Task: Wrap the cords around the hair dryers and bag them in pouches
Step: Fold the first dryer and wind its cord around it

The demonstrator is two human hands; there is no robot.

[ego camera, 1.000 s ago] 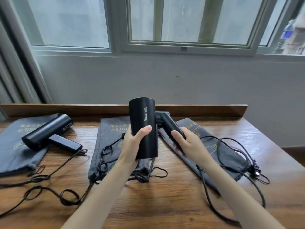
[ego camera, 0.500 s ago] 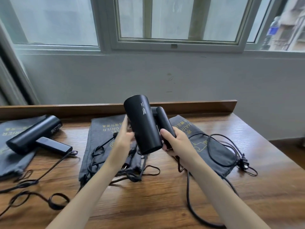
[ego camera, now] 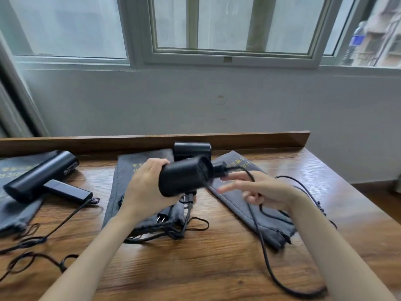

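My left hand (ego camera: 147, 187) grips the barrel of a black hair dryer (ego camera: 184, 177), held sideways above the table with its handle folded against it. Its cord (ego camera: 258, 231) leaves the handle end, crosses my right hand (ego camera: 262, 190) and loops down over the table. That hand is blurred: two fingers point left, and the lower fingers seem curled round the cord. A grey pouch (ego camera: 245, 211) lies under my right hand. A second grey pouch (ego camera: 128, 177) lies under my left hand.
A second black dryer (ego camera: 39, 174) rests on a third pouch (ego camera: 13, 205) at the left, its cord (ego camera: 54, 227) trailing forward. Another black dryer body (ego camera: 192, 149) shows behind the held one. A plug (ego camera: 162, 218) lies on the middle pouch. A wooden rail (ego camera: 260, 139) edges the table's back.
The held dryer has gone from upright to sideways and its handle has folded in. My right hand has left the handle and moved right onto the cord.
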